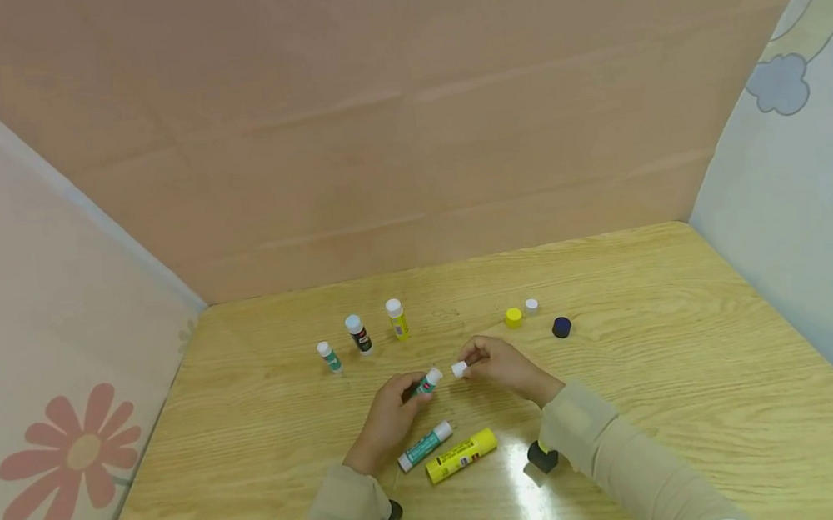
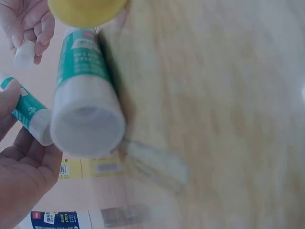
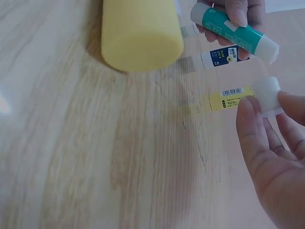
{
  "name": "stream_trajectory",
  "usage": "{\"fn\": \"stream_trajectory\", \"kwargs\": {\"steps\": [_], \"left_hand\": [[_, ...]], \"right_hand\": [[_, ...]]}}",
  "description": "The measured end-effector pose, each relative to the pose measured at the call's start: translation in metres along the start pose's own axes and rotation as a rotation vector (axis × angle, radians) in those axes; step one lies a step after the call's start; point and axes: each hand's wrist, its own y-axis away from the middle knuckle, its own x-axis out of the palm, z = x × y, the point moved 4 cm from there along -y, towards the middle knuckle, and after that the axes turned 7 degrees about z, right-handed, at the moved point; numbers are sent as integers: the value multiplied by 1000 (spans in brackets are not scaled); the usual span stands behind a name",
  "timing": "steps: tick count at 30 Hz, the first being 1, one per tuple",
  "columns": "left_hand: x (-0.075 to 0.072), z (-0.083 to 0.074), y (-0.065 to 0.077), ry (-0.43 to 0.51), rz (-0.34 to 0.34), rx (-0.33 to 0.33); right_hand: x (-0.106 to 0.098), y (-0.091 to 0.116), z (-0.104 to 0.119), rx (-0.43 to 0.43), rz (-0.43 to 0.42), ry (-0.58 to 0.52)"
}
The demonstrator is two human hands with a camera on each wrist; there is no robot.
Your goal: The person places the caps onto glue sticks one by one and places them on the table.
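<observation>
In my left hand point(image 1: 392, 415) I grip a green glue stick point(image 1: 426, 382), its white uncapped end tilted up toward the right. My right hand point(image 1: 498, 365) pinches a small white cap point(image 1: 460, 370) between thumb and fingers, a short gap away from that end. The right wrist view shows the glue stick point(image 3: 233, 29) and the cap point(image 3: 267, 97) apart. Below the hands, a second green glue stick point(image 1: 425, 447) lies on the table beside a large yellow glue stick point(image 1: 461, 456).
Behind the hands stand a small green glue stick point(image 1: 330, 357), a dark blue one point(image 1: 358, 335) and a yellow one point(image 1: 397, 320). Loose caps sit at the back right: yellow point(image 1: 514, 317), white point(image 1: 531, 307) and dark blue point(image 1: 562, 327). Fabric walls point(image 1: 415, 168) border the wooden table point(image 1: 701, 400).
</observation>
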Motion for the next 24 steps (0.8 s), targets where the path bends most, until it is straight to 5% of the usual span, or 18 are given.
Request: {"fn": "stream_trajectory", "kwargs": {"steps": [24], "left_hand": [[4, -4, 2, 46, -60, 67]], "right_hand": [[6, 3, 0, -19, 67, -94]]}}
